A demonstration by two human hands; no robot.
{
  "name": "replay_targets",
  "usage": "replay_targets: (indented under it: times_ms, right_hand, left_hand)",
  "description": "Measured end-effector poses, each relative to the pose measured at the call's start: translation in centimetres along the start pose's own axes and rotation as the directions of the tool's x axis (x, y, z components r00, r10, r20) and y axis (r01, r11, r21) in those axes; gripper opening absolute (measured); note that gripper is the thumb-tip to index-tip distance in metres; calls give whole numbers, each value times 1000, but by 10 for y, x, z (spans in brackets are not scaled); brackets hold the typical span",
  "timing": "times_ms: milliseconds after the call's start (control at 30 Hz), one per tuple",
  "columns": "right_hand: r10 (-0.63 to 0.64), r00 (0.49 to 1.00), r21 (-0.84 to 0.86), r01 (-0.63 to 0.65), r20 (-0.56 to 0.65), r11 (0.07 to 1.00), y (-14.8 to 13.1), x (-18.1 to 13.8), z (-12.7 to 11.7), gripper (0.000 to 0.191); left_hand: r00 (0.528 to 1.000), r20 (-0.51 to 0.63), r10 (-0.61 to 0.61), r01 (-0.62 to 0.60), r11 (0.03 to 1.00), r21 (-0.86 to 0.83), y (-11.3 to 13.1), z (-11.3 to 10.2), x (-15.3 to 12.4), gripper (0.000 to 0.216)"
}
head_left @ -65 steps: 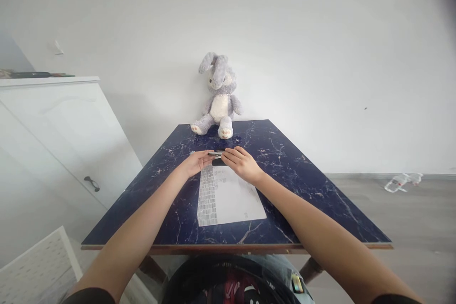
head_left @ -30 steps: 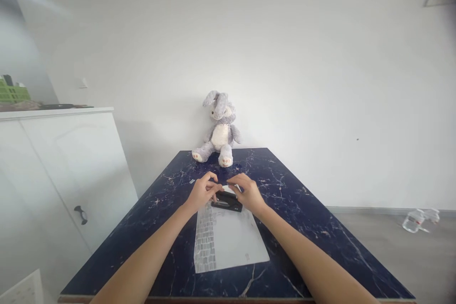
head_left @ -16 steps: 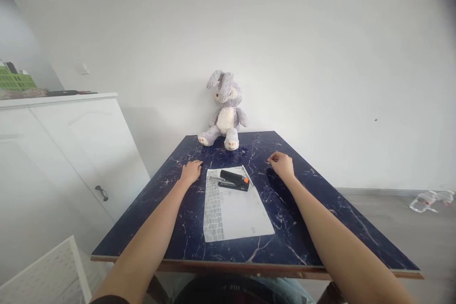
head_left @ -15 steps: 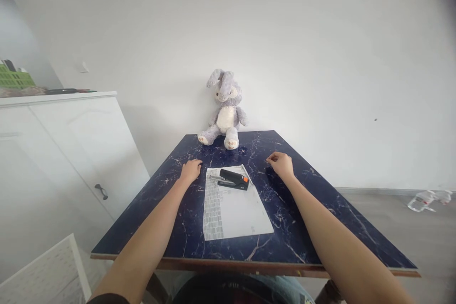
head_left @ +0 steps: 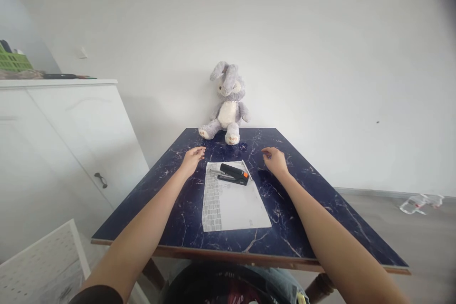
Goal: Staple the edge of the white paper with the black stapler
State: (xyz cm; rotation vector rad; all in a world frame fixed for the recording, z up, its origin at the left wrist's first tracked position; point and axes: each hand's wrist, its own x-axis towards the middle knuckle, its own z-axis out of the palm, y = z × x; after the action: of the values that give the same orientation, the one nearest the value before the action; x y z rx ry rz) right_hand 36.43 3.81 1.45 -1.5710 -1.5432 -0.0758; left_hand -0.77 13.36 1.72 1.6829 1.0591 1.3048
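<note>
My left hand (head_left: 193,159) hovers near the left edge of the papers, its fingers loosely bent and apart, holding nothing. On the other side, my right hand (head_left: 275,160) is just beyond the papers' upper right corner; its fingers curl, with a gap to the thumb and nothing visible between them. Between the hands lie sheets of paper (head_left: 238,206), the top one printed with a grey block pattern down its left side. A black stapler (head_left: 233,174) with an orange patch rests on their upper part, its metal arm pointing left.
A grey plush rabbit (head_left: 227,114) sits at the back of the dark blue marbled table (head_left: 281,232), against the wall. To the left stands a white cabinet (head_left: 81,137) with a green basket (head_left: 14,61) on top. Clear plastic bottles (head_left: 418,203) lie on the floor at right.
My left hand has lifted and turned, its fingers more visible. My right hand has shifted slightly left and its thumb gap is wider. The head view has tilted a little; papers and stapler stay put.
</note>
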Motion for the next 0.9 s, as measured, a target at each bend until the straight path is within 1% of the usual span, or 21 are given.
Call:
replay_targets:
  times_ms: [33, 100, 167, 233, 333, 400, 433, 533, 600, 667, 800, 867, 900]
  right_hand:
    - [-74, 997, 34, 73, 14, 997, -11, -2, 1, 25]
    - [-208, 976, 137, 198, 64, 971, -36, -9, 3, 23]
    - [-325, 935, 257, 282, 144, 924, -62, -20, 5, 28]
    - [-416, 877, 338, 326, 241, 883, -84, -31, 10, 35]
    - [-496, 783, 355, 372, 375, 857, -101, -42, 18, 46]
    - [-511, 745, 355, 381, 429, 854, -103, -46, 22, 55]
    - [-510, 736, 360, 375, 445, 854, -102, -47, 24, 58]
    - [-487, 729, 368, 337, 480, 867, -99, -47, 23, 58]
    - [-470, 733, 360, 320, 493, 877, -98, -47, 20, 56]
    - [-463, 741, 355, 315, 488, 880, -97, -46, 18, 55]
    - [-428, 769, 335, 292, 475, 896, -90, -42, 18, 53]
    - [-408, 780, 320, 279, 475, 905, -85, -40, 19, 53]
    - [-404, 782, 316, 277, 475, 907, -83, -40, 19, 53]
  left_hand:
    - [1000, 7, -7, 8, 999, -47, 2, 2, -1, 36]
    - [999, 29, -20, 23, 993, -115, 5, 5, -4, 40]
    - [998, 53, -28, 36, 986, -161, 9, 8, -8, 43]
    - [996, 89, -10, 27, 983, -183, 15, 11, -12, 46]
    - [985, 164, 61, -38, 989, -140, 24, 16, -19, 45]
    - [976, 201, 80, -57, 991, -119, 30, 18, -22, 44]
    - [974, 216, 72, -46, 991, -126, 32, 18, -23, 45]
    - [964, 264, 41, -5, 991, -135, 36, 18, -26, 49]
    - [958, 282, 44, -18, 995, -94, 37, 18, -26, 51]
    - [956, 289, 48, -31, 998, -63, 37, 18, -26, 52]
    - [948, 317, 7, 23, 996, -90, 34, 20, -25, 53]
    - [944, 330, 25, 7, 995, -95, 34, 21, -25, 54]
    - [943, 330, 48, -23, 997, -78, 35, 21, -25, 53]
